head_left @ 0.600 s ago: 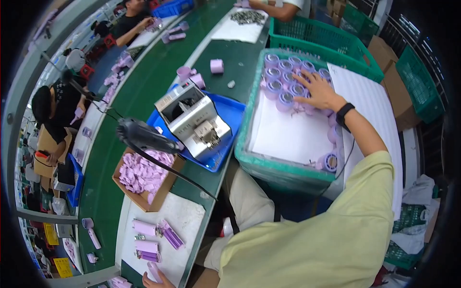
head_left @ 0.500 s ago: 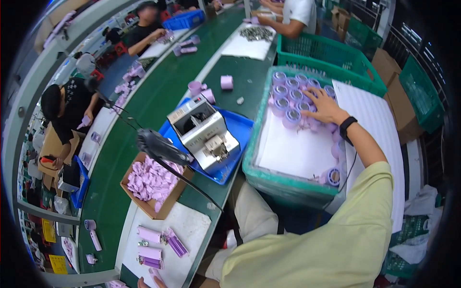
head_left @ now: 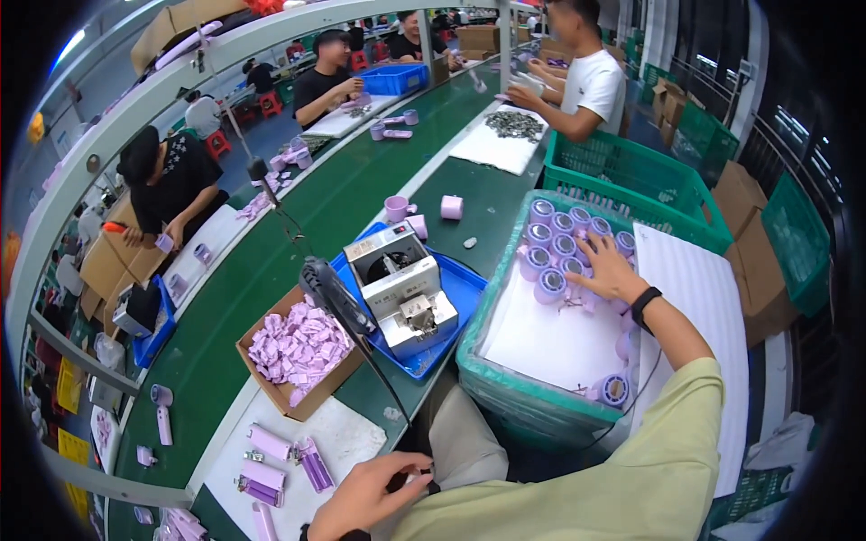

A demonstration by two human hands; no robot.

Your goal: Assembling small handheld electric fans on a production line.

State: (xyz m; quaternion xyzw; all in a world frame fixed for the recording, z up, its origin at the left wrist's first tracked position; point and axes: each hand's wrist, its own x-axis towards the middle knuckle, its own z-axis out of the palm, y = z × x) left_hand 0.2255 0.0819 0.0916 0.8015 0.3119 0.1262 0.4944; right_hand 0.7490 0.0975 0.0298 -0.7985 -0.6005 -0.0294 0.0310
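My right hand [head_left: 606, 270], fingers spread, rests over a cluster of round lilac housings [head_left: 550, 286] with grey ringed ends. They sit on a white sheet [head_left: 532, 334] in a plastic-lined green crate [head_left: 487, 374]. Another housing [head_left: 613, 389] lies alone at the crate's near corner, with thin wires beside it. My left hand [head_left: 374, 494] is over my lap beside the white work mat [head_left: 356, 433]. Its thumb and forefinger nearly meet at a small dark thing I cannot make out. Several lilac handle shells [head_left: 315, 464] lie on the mat, some with purple inner parts showing.
A grey metal machine [head_left: 406, 302] stands in a blue tray [head_left: 474, 311], with a black-headed stand [head_left: 334, 293] in front. A cardboard box [head_left: 298, 406] holds lilac pieces. An empty-looking green crate [head_left: 631, 171] is behind. Co-workers sit along the green conveyor [head_left: 225, 334].
My left hand has come up and right, away from the handle shells, to my lap. My right hand stays on the housings. The whole view has shifted.
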